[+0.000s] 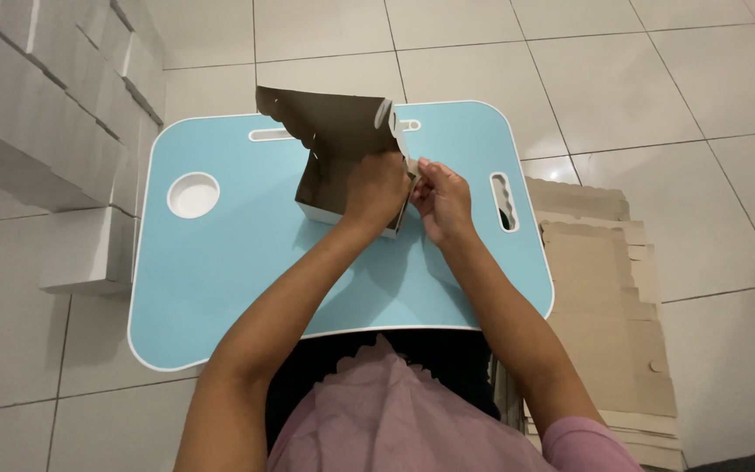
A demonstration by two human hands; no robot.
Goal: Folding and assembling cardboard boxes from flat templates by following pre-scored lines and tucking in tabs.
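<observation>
White floor tiles (622, 79) surround a light blue lap table (220, 262), with stacked white boxes (37, 114) far out beyond the left hand and a pile of flat brown cardboard sheets (605, 288) just outside the right forearm. On the table, a half-folded cardboard box (334, 149), brown inside and white outside, stands under both hands. The left hand (376, 188) grips the box's near wall; the right hand (443, 199), just beside it, pinches a side flap.
</observation>
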